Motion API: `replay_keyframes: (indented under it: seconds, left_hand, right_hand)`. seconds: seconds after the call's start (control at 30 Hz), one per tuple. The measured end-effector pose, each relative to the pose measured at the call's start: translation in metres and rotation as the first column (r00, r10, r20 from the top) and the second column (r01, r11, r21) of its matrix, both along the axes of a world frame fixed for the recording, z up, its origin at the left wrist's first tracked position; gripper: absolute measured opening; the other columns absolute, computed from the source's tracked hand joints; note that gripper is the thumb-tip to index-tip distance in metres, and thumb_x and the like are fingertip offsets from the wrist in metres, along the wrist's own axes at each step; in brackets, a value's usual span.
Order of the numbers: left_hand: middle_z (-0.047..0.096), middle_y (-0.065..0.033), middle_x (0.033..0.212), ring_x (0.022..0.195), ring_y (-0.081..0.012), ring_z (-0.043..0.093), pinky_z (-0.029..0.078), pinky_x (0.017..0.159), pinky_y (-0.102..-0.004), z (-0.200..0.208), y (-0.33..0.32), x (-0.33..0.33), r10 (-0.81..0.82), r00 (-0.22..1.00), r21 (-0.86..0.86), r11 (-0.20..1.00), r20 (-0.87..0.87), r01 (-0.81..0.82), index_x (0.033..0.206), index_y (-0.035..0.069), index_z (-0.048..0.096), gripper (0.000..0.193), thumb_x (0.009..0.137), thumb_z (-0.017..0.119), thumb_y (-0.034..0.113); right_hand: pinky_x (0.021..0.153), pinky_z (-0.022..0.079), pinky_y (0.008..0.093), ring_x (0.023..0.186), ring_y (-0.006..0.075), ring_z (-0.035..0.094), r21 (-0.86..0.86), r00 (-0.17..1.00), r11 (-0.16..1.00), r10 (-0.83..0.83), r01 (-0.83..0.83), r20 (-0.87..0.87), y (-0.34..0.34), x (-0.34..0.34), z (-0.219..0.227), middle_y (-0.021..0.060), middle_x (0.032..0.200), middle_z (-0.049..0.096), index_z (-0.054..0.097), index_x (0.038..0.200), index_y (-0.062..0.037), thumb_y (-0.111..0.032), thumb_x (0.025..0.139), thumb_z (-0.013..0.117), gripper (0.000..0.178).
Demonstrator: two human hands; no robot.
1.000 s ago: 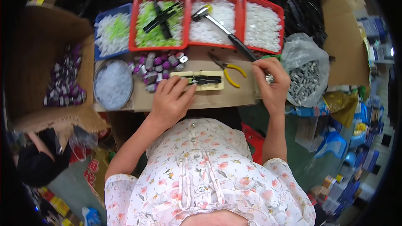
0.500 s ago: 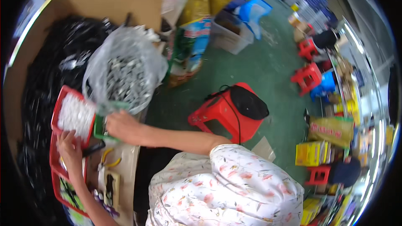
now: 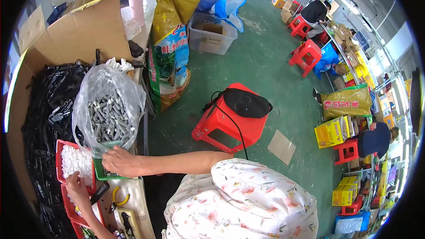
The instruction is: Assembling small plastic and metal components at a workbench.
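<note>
Reaching to two trays at once! Bending the fingers of the left hand (image 3: 77,187) at the edge of the red tray (image 3: 58,161), right by the white bits (image 3: 76,163). Can't tell whether gripping any. Curling the right hand (image 3: 117,161) over the green tray (image 3: 99,172), just beside the clear bag (image 3: 84,106). Can't tell about a grip there either, with most of the fingertips hidden. Spotting grey tubes (image 3: 110,117) heaped inside that bag.

Down to the left forearm now: crossing a second red tray (image 3: 66,206), passing close to a black handle (image 3: 100,192). Near that, yellow-gripped pliers (image 3: 125,200), then a cream block (image 3: 134,225) bearing a black part (image 3: 127,225). Beyond the trays, black strips (image 3: 44,119) in an open carton (image 3: 88,33).

Out on the green floor, a red stool (image 3: 221,137) under a black pouch (image 3: 245,102). Farther up, a tall sack (image 3: 169,57) beside a clear bin (image 3: 228,40).
</note>
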State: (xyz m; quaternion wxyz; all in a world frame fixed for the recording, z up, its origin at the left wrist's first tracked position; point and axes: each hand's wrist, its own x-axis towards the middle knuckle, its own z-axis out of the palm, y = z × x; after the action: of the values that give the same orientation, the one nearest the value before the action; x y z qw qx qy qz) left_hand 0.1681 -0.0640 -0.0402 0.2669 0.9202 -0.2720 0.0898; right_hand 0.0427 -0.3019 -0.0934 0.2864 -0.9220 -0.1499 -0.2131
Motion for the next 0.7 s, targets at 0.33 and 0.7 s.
replay_keyframes:
  seconds: [0.33,0.7]
  left_hand:
    - [0.055,-0.0160,0.082,0.084,-0.0368,0.053,0.043,0.076,-0.0455,0.005,0.002,-0.007,-0.245,0.950,0.139,0.965,0.193,0.221,0.082,-0.001,0.056,0.022,0.066,0.071,-0.009]
    - [0.055,-0.0159,0.084,0.080,-0.0363,0.055,0.045,0.075,-0.0446,0.019,-0.007,-0.020,-0.186,0.977,-0.004,0.982,0.107,0.188,0.076,-0.004,0.056,0.016,0.069,0.069,-0.009]
  right_hand:
    - [0.078,0.034,0.0437,0.085,0.0287,0.053,0.027,0.999,0.999,0.018,-0.019,0.051,0.001,-0.012,0.013,0.0131,0.086,0.050,0.054,0.084,-0.0040,-0.019,0.093,0.045,0.019]
    - [0.075,0.034,0.0476,0.083,0.0338,0.052,0.104,0.983,0.989,0.090,-0.107,0.158,-0.002,-0.006,-0.006,0.0152,0.088,0.050,0.047,0.098,-0.0041,-0.011,0.087,0.051,0.014]
